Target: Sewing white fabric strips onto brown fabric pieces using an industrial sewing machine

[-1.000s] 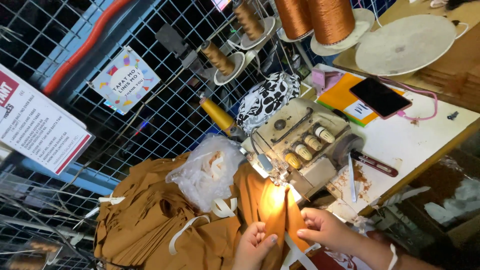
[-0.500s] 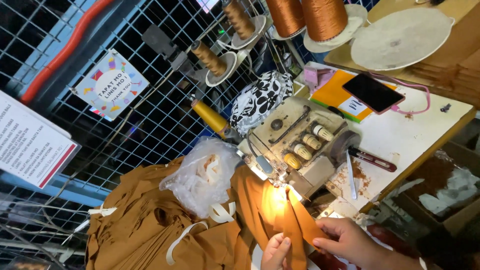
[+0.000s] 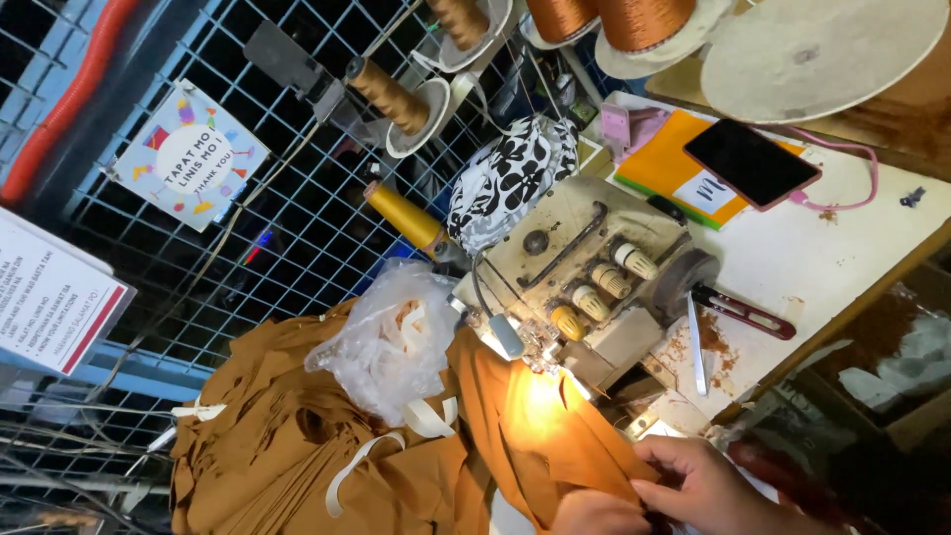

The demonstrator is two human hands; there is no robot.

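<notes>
Feeding step: right hand pinches brown fabric at the serger; left hand mostly hidden, grip unclear. Next needs steady guiding.

Around the cream metal sewing machine, room is tight. Left of it, a crumpled clear plastic bag and a heap of brown cloth block the way. Behind it stands a blue wire grid with thread cones. Right of it, bare white worktop lies open between red-handled scissors and a black phone.
</notes>
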